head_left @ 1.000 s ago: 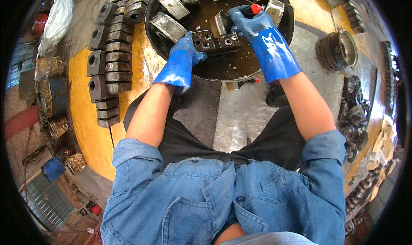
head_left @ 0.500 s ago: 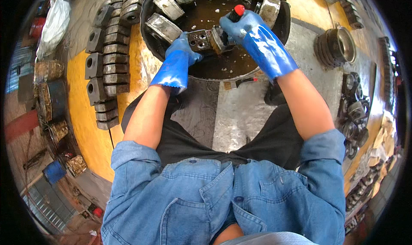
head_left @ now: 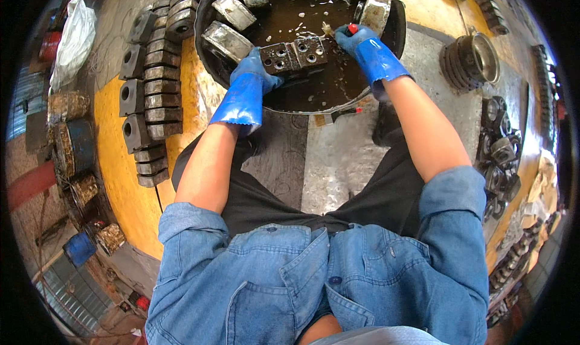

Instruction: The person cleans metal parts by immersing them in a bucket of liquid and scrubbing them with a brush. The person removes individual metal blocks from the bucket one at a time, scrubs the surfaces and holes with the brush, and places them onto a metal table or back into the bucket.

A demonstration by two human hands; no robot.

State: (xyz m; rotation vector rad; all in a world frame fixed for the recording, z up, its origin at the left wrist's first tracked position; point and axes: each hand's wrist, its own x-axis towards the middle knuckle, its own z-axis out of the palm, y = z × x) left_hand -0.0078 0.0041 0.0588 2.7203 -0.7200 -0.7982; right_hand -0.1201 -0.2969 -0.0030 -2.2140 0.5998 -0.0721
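My left hand [head_left: 251,69], in a blue rubber glove, grips the left end of a dark metal block [head_left: 294,54] with several round holes in its face. The block is held over dark liquid in a wide round pan [head_left: 204,55]. Just right of the block, my right hand [head_left: 357,38], gloved the same way, is closed round a brush [head_left: 353,28] whose red handle end shows. The glove hides most of the brush. Several metal blocks [head_left: 228,40] stand in the liquid along the pan's far and left sides.
Rows of metal blocks [head_left: 163,86] line the yellow board at left. A second red-ended brush [head_left: 342,114] lies by the pan's near rim. At right stand stacked metal rings [head_left: 470,61] and a pile of round metal parts [head_left: 501,152]. A white plastic bag [head_left: 74,40] lies far left.
My right hand has moved right, taking the brush off the block's right part, so its holes now show. White specks and ripples have spread in the liquid. The left hand keeps its grip.
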